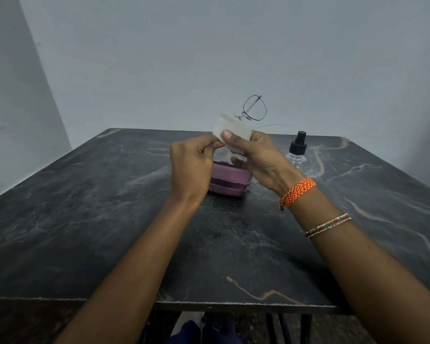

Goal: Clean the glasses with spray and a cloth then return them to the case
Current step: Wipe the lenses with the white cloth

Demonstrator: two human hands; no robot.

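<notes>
Two hands meet above the dark marbled worktop [85, 219], and between them the wire-framed glasses [255, 108] stand up on end, one lens ring showing clear against the wall while the other is covered by the pale cloth [231, 131]. The right hand [256, 155] pinches that cloth round the covered lens, thumb pressed flat on its near face and the fingers curled behind. The left hand [191, 165] has its fingers curled tight at the lower end of the frame and seems to grip it there, though just what it pinches is hidden by its own knuckles. This looks like the wiping step, with the purple case [230, 182] lying shut on the worktop just below the hands and the spray bottle [297, 152] standing to the right, apart from them. Next I would expect the cloth to be moved to the bare lens, which calls for a light hold so the thin frame does not bend. One temple arm shows only as a faint line to the right; whether the lenses are wet cannot be made out.
</notes>
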